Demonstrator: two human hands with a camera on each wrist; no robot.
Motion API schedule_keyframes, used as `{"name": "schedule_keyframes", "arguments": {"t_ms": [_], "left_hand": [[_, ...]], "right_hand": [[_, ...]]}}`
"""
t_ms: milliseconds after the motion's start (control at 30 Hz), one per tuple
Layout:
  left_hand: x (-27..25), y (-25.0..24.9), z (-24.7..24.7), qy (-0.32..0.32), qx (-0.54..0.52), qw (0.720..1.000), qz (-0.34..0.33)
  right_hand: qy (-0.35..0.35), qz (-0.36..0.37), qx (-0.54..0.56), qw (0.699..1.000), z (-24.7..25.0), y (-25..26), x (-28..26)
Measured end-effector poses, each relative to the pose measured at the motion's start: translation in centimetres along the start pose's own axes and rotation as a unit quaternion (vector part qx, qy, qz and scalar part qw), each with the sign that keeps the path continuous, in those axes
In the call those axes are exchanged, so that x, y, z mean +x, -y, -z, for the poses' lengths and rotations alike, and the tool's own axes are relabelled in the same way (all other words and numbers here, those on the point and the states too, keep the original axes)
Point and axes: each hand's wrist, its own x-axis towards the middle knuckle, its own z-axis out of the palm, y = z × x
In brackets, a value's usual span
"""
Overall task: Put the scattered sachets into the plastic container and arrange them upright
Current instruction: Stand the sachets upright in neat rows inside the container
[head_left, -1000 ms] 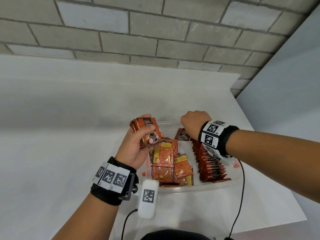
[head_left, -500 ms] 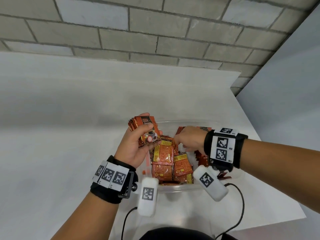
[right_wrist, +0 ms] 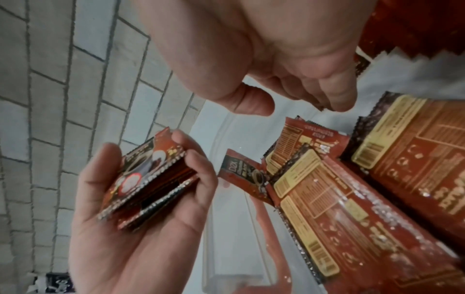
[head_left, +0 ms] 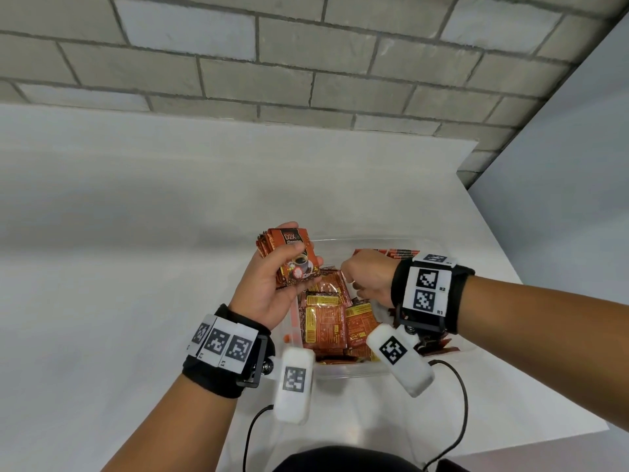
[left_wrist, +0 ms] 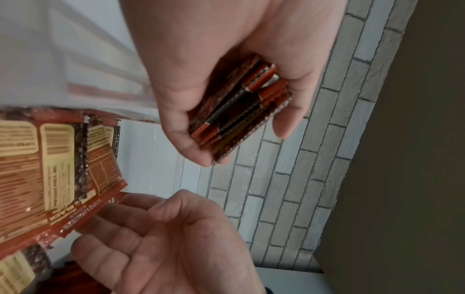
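My left hand (head_left: 287,255) grips a stack of red-brown sachets (head_left: 301,267) above the near-left corner of the clear plastic container (head_left: 343,373); thumb on the front, fingers behind. The left wrist view shows the stack (left_wrist: 239,111) edge-on. Several loose sachets (head_left: 323,315) lie flat in the container's left half. My right hand (head_left: 366,277) hovers over them, fingers loosely curled downward, thumb apart (right_wrist: 297,99); its fingertips (left_wrist: 130,201) touch one sachet's edge without holding it. An upright row of sachets (head_left: 398,253) stands at the right, mostly hidden by my wrist.
The container stands near the front right of a white table (head_left: 136,267). A grey brick wall (head_left: 306,63) runs behind it, and a pale wall (head_left: 561,199) closes the right side. Cables (head_left: 459,403) trail from the wrist cameras over the table's front.
My right hand has come back from the far end of the upright row, turned, and lowered over the loose sachets in the middle. The left hand with its stack has hardly moved.
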Motion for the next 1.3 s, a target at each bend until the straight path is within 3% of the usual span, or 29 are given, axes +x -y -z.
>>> {"name": "schedule_keyframes", "arguments": {"t_ms": [133,300,467,633,800,1000,1133,1233,1300], "left_hand": [[0.1,0.1,0.1,-0.001,-0.006,1.000,0.004],[-0.2,-0.4,0.4,0.018,-0.020,1.000,0.008],[-0.4,-0.8,-0.4,0.085,0.015,0.996,0.034],[-0.5,0.3,-2.4,0.133,0.062,0.987,0.059],[-0.7,0.9,-3.3,0.118,0.072,0.989,0.045],[-0.7,1.5,-3.7,0.146,0.080,0.985,0.041],[-0.7,2.0,-3.5,0.110,0.070,0.991,0.035],[-0.6,1.7,-3.6,0.029,0.073,0.997,0.014],[-0.5,1.3,-3.5,0.000,0.073,0.997,-0.001]], "right_hand": [[0.035,-0.002,0.026,0.999,0.0,-0.1,0.3],[-0.012,0.036,0.007,0.999,3.4,0.5,-0.9],[-0.046,0.213,-0.005,0.976,6.2,1.3,-4.3],[-0.019,0.304,-0.102,0.947,4.9,0.3,-6.2],[-0.031,0.275,-0.030,0.960,5.0,-0.7,-6.1],[-0.036,0.332,-0.030,0.942,5.8,-1.5,-5.8],[-0.015,0.332,-0.060,0.941,7.0,-1.8,-5.4],[-0.069,0.329,-0.095,0.937,8.5,-1.8,-4.5],[-0.121,0.328,-0.173,0.921,9.4,-1.7,-3.6]]}}
